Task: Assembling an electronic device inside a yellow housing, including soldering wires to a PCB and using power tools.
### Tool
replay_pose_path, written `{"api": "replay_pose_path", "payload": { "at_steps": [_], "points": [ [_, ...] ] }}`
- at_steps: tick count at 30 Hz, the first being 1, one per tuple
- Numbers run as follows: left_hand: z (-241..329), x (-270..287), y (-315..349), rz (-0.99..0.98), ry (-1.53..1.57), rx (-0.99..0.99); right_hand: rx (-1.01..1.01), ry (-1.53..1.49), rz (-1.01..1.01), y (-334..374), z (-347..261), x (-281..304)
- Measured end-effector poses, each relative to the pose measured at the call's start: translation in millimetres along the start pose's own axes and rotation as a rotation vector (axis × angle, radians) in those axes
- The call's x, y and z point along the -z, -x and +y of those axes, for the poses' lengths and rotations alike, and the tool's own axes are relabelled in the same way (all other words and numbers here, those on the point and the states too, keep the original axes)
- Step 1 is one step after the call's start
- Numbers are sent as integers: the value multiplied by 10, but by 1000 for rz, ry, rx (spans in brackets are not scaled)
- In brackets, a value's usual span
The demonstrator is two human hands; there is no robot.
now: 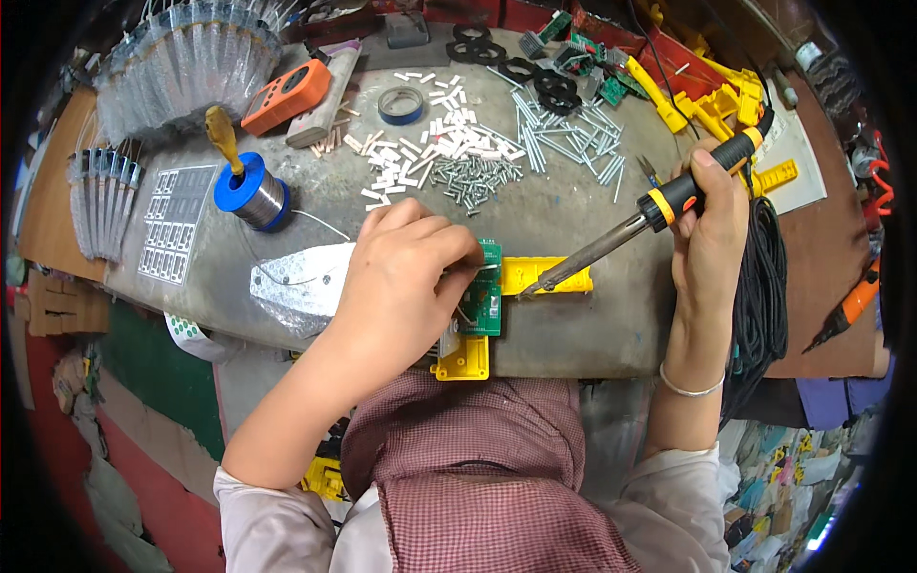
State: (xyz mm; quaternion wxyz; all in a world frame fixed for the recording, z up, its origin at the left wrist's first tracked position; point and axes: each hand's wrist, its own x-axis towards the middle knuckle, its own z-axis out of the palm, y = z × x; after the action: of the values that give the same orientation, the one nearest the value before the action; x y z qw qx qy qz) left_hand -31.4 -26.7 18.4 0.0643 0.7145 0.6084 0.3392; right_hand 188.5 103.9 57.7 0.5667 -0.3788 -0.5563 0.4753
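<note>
Over the grey desk (pixel 602 344), a soldering iron (pixel 661 204) slanted down leftward, clamped in the right hand (pixel 712 205)'s grip, while a green circuit board (pixel 491 311) lay partly beneath the left hand (pixel 411 263)'s curled grip, whether pinching anything I couldn't tell.

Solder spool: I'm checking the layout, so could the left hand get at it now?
Likely yes: the left hand is at the green circuit board, but nothing tall blocks its way to the solder spool.

grey workbench (pixel 597 344) (stained): solder spool (pixel 254 201), tape roll (pixel 403 119), white pieces (pixel 460 143), short screws (pixel 473 179), long bolts (pixel 562 147), yellow casing (pixel 570 280).
</note>
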Motion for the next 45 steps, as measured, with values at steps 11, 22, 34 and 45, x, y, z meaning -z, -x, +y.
{"api": "replay_pose_path", "payload": {
  "at_steps": [11,22,34,45],
  "points": [
    [-74,56,-49,-349,202,-73,-160,-20,-132,-39,250,-35],
    [-53,25,-57,-375,153,-58,-318,-20,-175,-34,430,-96],
    [-28,10,-13,-371,108,-44,-341,46,-177,-1,458,-130],
    [-33,3,-2,-355,99,-74,-283,114,-104,29,444,-247]
  ]
}}
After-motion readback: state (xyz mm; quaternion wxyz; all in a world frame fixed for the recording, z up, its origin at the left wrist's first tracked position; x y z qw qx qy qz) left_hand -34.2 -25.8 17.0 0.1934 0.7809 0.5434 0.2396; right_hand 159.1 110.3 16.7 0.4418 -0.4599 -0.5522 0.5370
